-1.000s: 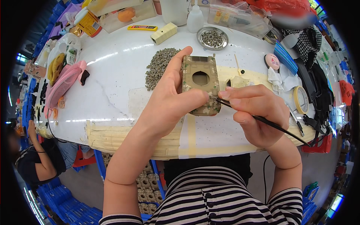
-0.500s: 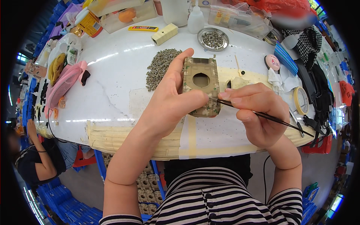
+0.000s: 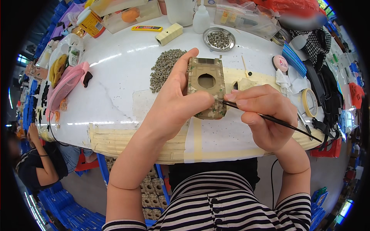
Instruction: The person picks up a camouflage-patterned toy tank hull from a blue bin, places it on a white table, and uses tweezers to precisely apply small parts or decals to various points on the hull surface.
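Observation:
A model tank hull point(image 3: 210, 111) in tan and green camouflage, with a round hole in its top, is gripped in my left hand point(image 3: 175, 102). My left thumb lies across its top and the fingers run along its left side. Between the thumb and fingertips of my right hand point(image 3: 269, 113) is a slim, dark-handled paintbrush point(image 3: 283, 122). Its point meets the hull just beside my left thumb tip; the very tip is too small to make out.
Behind my left hand is a heap of small parts point(image 3: 163, 69). A round metal dish point(image 3: 219, 39) holds more. A tape roll point(image 3: 309, 102) lies at right, a pink mesh bag point(image 3: 69, 86) at left. Another person point(image 3: 42, 165) sits at far left.
Both hands, the hull and the brush stay nearly in place, with only a very slight shift. The other person's hand at far left has moved a little.

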Available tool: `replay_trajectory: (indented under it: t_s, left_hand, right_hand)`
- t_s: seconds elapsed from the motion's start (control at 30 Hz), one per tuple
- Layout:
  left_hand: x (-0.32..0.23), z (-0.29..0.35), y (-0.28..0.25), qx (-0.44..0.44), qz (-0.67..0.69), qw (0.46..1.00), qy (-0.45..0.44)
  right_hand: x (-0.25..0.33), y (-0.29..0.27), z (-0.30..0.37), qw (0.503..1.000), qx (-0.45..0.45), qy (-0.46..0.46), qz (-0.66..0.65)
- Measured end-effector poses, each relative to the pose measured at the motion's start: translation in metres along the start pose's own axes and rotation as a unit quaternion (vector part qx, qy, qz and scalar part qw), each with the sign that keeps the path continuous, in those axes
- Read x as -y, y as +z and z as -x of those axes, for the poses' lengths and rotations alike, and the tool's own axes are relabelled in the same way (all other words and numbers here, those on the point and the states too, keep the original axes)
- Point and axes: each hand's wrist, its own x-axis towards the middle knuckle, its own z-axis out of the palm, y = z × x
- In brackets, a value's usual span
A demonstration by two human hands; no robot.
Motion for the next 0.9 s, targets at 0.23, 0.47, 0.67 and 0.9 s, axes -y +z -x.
replay_trajectory:
  t_s: [0.23, 0.47, 0.67, 0.9]
  left_hand:
    - [-0.0001, -0.0001, 0.0, 0.0, 0.0, 1.0, 0.001]
    - [0.0002, -0.0008, -0.0004, 0.003, 0.003, 1.0, 0.004]
    - [-0.0002, -0.0006, 0.0, 0.003, 0.008, 1.0, 0.005]
    - [-0.0015, -0.0001, 0.0, 0.006, 0.002, 1.0, 0.0]
  right_hand:
    - [0.0003, -0.0006, -0.0006, 1.0, 0.004, -0.005, 0.01]
    - [-0.0006, -0.0009, -0.0002, 1.0, -0.001, -0.002, 0.004]
    - [-0.0002, -0.0003, -0.0004, 1.0, -0.005, -0.002, 0.003]
    - [0.0002, -0.0015, -0.0018, 1.0, 0.006, -0.008, 0.012]
